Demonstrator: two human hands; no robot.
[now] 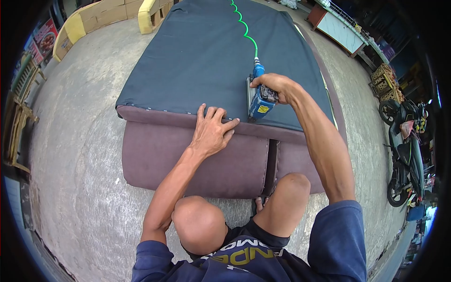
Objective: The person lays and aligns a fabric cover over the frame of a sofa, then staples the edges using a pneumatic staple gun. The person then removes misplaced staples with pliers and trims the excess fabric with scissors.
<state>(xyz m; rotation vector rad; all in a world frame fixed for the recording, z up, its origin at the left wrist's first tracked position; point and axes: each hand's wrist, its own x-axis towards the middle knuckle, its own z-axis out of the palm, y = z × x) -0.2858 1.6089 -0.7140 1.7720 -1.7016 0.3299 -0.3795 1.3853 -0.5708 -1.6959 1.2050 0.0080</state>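
A blue pneumatic staple gun (261, 104) is gripped in my right hand (276, 87), its nose down at the edge of the dark fabric (202, 61). From its rear end a coiled green air hose (246, 34) runs away over the fabric. My left hand (213, 126) lies with fingers spread on the fabric's near edge, just left of the staple gun. Under that edge is the purple-brown upholstery of a sofa (197, 160), turned so that its fabric-covered side faces up. Several staples (169, 111) show along the edge left of my hand.
Concrete floor (80, 113) surrounds the sofa. A yellow-and-tan sofa frame (94, 23) stands at the back left, with a wooden bench (19, 127) at the far left. On the right are a parked motorcycle (406, 150), a woven crate (385, 82) and a white-sided counter (338, 33).
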